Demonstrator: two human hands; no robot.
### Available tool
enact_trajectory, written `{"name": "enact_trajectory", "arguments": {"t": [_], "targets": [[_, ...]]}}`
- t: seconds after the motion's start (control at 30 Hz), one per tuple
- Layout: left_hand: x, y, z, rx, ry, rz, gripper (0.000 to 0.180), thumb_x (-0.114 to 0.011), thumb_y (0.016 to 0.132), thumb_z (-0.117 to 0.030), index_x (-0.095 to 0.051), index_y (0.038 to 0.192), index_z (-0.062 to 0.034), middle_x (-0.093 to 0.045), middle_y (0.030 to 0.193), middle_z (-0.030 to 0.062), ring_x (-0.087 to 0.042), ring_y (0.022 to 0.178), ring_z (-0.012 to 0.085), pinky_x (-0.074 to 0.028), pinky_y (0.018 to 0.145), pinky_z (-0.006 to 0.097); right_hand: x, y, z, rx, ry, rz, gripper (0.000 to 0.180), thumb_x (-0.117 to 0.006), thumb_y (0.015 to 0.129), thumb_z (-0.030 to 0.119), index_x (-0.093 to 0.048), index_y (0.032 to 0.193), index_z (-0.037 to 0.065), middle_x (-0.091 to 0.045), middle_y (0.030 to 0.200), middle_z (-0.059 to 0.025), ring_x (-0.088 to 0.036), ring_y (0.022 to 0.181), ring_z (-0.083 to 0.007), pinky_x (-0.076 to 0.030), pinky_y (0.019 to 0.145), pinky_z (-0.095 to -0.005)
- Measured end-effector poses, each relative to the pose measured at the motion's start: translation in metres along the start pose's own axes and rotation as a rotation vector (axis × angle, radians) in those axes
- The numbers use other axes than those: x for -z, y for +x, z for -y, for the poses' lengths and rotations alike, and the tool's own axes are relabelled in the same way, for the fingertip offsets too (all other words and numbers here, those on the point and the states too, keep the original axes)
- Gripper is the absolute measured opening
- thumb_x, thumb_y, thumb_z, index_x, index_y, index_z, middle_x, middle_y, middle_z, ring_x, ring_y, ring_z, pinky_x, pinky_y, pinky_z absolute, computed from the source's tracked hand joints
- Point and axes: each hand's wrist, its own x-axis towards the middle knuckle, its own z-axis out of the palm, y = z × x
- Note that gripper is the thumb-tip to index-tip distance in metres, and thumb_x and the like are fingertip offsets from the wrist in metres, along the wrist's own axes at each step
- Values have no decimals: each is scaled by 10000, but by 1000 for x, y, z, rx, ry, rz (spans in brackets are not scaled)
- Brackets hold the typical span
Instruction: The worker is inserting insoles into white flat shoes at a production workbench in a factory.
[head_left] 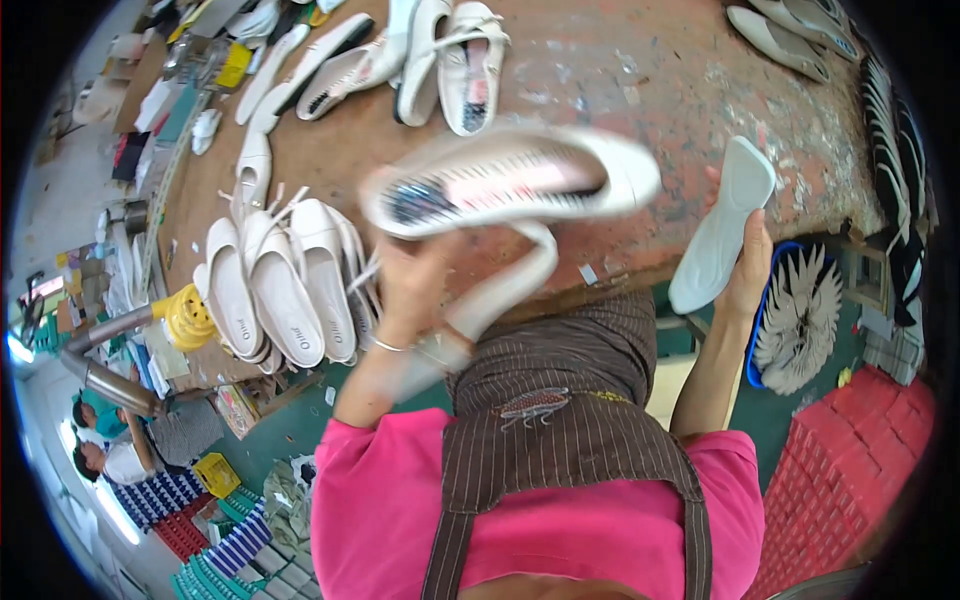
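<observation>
While the left hand grips a blurred white shoe raised just above it over the workbench, the right hand is closed round a pale sole, which probably wants lining up squarely under the shoe before pressing.

we see the white shoe in the left hand as smooth, faintly glossy leather-like stuff; the pale sole in the right hand looks matt rubber or plastic. the table is worn, rough, blotched brown. the striped apron looks like matt cloth.
</observation>
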Motion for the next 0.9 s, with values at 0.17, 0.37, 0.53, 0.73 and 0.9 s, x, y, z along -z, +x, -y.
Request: {"name": "enact_trajectory", "arguments": {"t": [0.17,0.37,0.53,0.73,0.9], "targets": [[7,-54,78,90,38,107,688,-814,733,5,-475,1330,-28,-533,1265,113,-540,1175,204,-468,982,326,-20,-23,21,425,-972,326,388,-756,760,82,-734,1144,131,-647,1192,-117,-593,1109,-301,-424,997,-407],[19,-68,83,142,338,-1,613,-698,776,92,-516,1354,7,-461,1232,91,-588,984,148,-528,768,242,-82,-35,-35,532,-1014,583,233,-767,684,86,-765,915,112,-676,1043,-79,-616,1013,-259,-447,922,-407],[17,-69,91,99,225,-49,474,-654,853,43,-537,1312,46,-457,1185,86,-597,882,111,-525,712,210,-130,-36,-68,492,-878,641,259,-778,689,91,-771,947,110,-675,1079,-73,-624,1004,-261,-482,890,-405],[12,-50,89,155,265,-117,378,-775,814,-28,-619,1149,56,-523,1017,50,-575,660,49,-468,533,184,-143,-37,-81,476,-875,630,256,-764,666,104,-748,916,50,-669,1048,-104,-621,1022,-279,-478,919,-412],[14,-37,95,71,365,-85,297,-797,797,-33,-657,1043,53,-574,942,33,-563,602,30,-434,488,175,-146,-36,-93,527,-917,697,229,-681,725,96,-734,931,12,-657,1077,-124,-614,1031,-287,-496,891,-398]]}}
